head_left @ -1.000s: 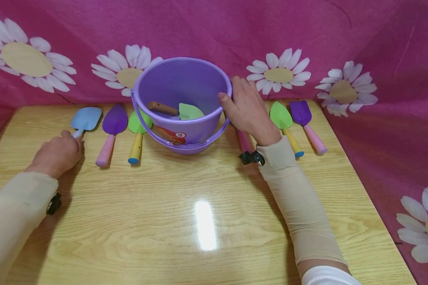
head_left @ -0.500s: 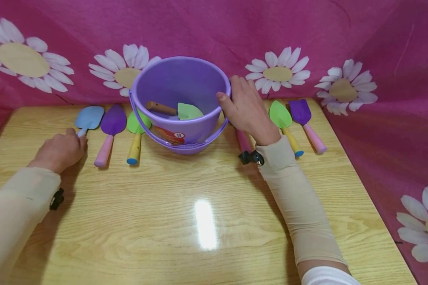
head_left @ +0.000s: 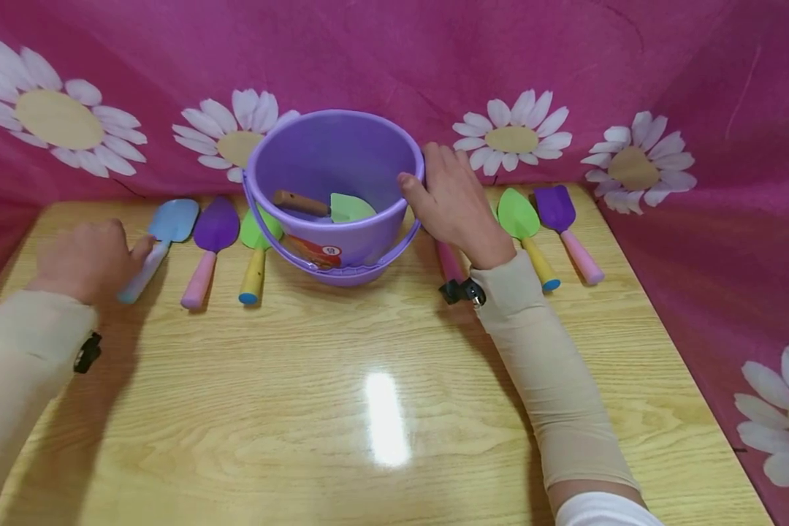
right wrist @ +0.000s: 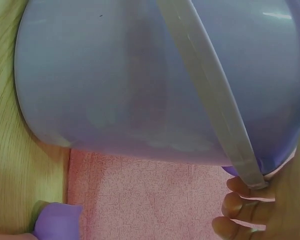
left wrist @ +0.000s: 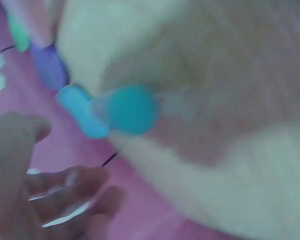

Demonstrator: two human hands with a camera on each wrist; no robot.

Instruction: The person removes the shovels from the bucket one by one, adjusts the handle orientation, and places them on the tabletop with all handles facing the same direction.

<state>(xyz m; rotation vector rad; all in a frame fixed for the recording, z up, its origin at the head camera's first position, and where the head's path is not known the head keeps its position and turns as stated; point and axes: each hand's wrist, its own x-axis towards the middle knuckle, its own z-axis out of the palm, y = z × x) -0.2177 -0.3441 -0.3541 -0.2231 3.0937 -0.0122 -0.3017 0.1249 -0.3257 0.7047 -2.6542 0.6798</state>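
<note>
A purple bucket [head_left: 375, 245] stands at the back of the table, and my right hand [head_left: 456, 201] grips its right rim, thumb over the edge. Inside the bucket lies a small trowel with a brown handle and pale green blade [head_left: 351, 207]. My left hand [head_left: 88, 259], fingers loosely bent and apart, hovers beside a light blue toy shovel [head_left: 173, 220] lying at the left. The shovel's round handle end [left wrist: 132, 110] shows free of the fingers in the left wrist view. The bucket's handle strap [right wrist: 210, 85] hangs across its side in the right wrist view.
Right of the blue shovel lie a purple trowel [head_left: 215, 225] with a pink handle and a green trowel [head_left: 253, 274] with a yellow one. Another green trowel [head_left: 518, 213] and a purple shovel [head_left: 555, 207] lie at the right. Flowered pink cloth [head_left: 368, 51] hangs behind the table [head_left: 269, 409].
My left hand has let go of the light blue shovel and moved slightly left and up. The shovel sits nearer the purple trowel. The right hand stays on the bucket rim.
</note>
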